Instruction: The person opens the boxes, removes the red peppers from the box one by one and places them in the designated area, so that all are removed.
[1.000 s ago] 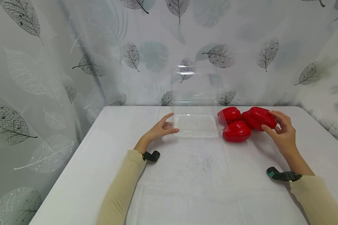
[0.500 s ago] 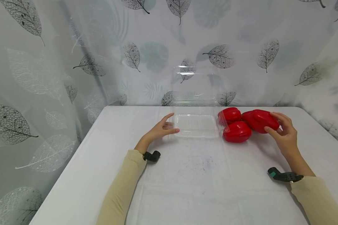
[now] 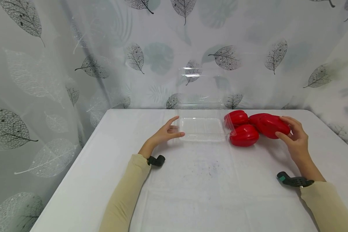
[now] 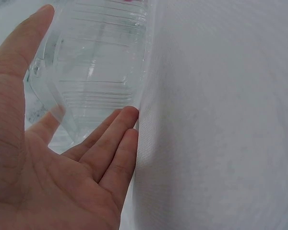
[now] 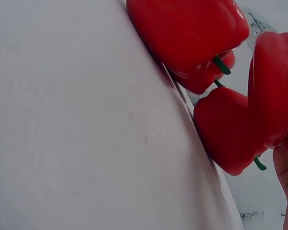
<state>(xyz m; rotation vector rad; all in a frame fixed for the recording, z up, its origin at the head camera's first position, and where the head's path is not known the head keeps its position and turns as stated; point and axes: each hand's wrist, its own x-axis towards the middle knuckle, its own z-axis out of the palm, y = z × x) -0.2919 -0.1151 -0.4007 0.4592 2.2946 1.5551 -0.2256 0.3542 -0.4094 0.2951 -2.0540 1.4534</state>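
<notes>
In the head view, my right hand (image 3: 298,140) grips a red bell pepper (image 3: 275,126). Another bell pepper (image 3: 256,118) lies on the table just behind and left of it, partly covered. Two more bell peppers, one at the back (image 3: 238,118) and one in front (image 3: 244,136), sit against the right side of a clear plastic clamshell box (image 3: 203,138) with its lid raised. At the box's left end rests my left hand (image 3: 163,133). The left wrist view shows its fairly straight fingers (image 4: 113,143) touching the clear wall. Green stems show in the right wrist view.
A white cloth covers the table (image 3: 191,187). Behind it hangs a leaf-printed curtain (image 3: 162,48), close to the table's back edge and the raised lid. Each wrist wears a dark strap with a camera.
The held bell pepper has moved to the right and slightly toward me with my right hand, uncovering more of the one behind it. My left hand and the box have stayed put.
</notes>
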